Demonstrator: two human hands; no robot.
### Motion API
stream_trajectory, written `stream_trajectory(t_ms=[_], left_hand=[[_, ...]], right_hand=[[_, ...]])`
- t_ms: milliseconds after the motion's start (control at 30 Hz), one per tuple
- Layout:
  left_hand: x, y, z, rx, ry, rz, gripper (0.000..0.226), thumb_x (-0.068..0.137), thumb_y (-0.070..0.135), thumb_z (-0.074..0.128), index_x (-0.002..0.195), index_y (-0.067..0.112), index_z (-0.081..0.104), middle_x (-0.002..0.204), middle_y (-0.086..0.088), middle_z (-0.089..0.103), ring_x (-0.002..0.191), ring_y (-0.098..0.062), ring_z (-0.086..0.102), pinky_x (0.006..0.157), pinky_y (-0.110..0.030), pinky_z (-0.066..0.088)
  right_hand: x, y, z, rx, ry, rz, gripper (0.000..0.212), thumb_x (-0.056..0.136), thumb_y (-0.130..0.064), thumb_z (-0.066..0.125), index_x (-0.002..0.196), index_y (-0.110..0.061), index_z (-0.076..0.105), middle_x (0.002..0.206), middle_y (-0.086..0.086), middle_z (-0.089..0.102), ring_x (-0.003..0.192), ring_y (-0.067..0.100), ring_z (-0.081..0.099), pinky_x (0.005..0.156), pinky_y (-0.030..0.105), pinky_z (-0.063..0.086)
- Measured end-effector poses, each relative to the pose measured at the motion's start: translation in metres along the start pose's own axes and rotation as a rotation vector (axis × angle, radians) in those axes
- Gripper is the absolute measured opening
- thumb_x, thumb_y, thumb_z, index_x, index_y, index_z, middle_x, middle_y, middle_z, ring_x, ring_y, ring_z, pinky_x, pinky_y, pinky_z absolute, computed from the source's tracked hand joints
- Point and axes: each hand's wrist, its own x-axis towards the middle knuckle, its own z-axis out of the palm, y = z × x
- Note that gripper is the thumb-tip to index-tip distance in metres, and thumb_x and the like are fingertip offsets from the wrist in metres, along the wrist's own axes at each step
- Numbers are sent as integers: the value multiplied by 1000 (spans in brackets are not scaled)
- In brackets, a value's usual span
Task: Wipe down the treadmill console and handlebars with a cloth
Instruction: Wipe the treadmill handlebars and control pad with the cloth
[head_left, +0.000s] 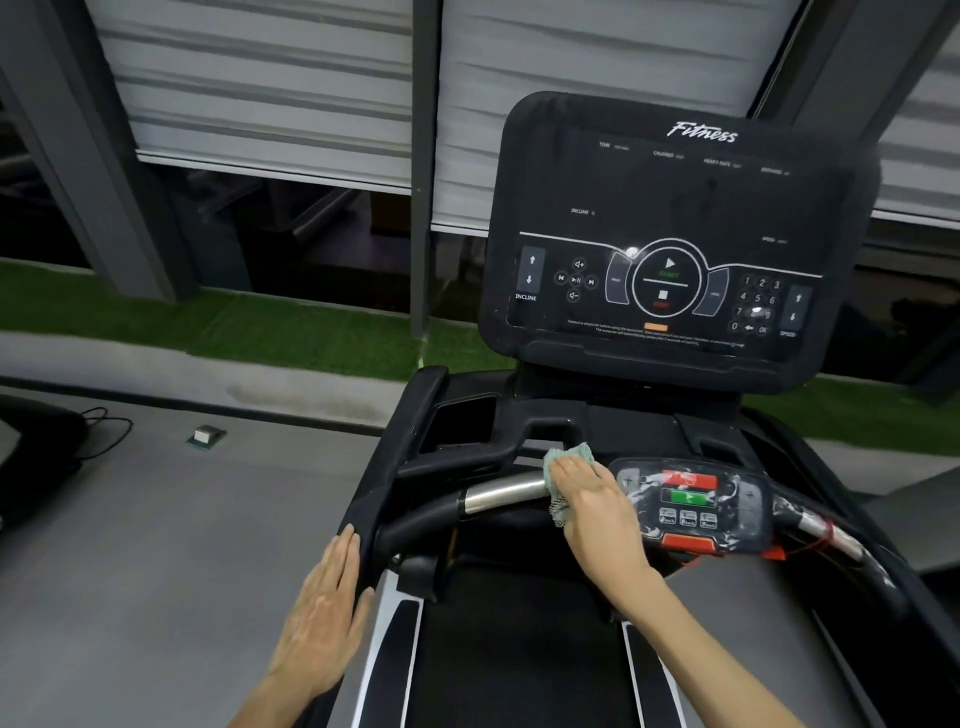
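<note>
Green cloth (569, 456), pressed by the right hand (589, 501), fingers flat, on the lower-centre chrome handlebar (506, 492); left hand (327, 613) rests flat nearby. Probably mid-wipe; next, sweep leftward.

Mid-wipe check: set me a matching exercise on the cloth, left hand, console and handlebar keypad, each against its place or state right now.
Things:
1. cloth
2. left hand
3. console
4. keypad

Place or state:
A. upright, display dark
B. wrapped in clear plastic
C. flat against the side rail
D. pressed on the handlebar under the right hand

Pairs: 1-D, 2-C, 3-A, 4-B
</note>
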Motion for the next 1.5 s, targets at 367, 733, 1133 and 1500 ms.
stream_trajectory(t_ms=[367, 733, 1133, 1500], left_hand=[[86, 140, -80, -539, 82, 219, 23, 97, 21, 59, 120, 22, 65, 114, 14, 65, 103, 3, 60, 93, -21, 49], [87, 275, -139, -731, -34, 642, 43, 68, 50, 80, 105, 33, 69, 107, 18, 62, 95, -6, 60, 83, -16, 47], [100, 374, -122, -821, -98, 365, 10, 89, 27, 70, 96, 35, 72, 93, 18, 74, 91, -1, 68, 86, -23, 51], [107, 401, -130, -1080, -377, 94, 30, 86, 41, 65, 100, 16, 75, 102, -4, 76, 97, -17, 69, 94, -38, 47]], right_hand=[[23, -3, -46, 816, -74, 376, 36, 95, 0, 54, 119, -24, 65, 110, -24, 66, 112, -5, 58, 96, 12, 45], [23, 14, -132, 1654, -21, 815, 44, 94, 11, 31, 119, -2, 64, 114, 19, 69, 107, 31, 66, 89, 41, 54], [-2, 91, -179, 1575, -195, 599, 37, 90, -23, 60, 127, -22, 58, 117, 8, 69, 105, 21, 65, 95, 41, 52], [2, 153, -199, 1401, -338, 591, 30, 101, -25, 44, 114, -10, 66, 111, 9, 72, 98, 20, 68, 76, 26, 53]])
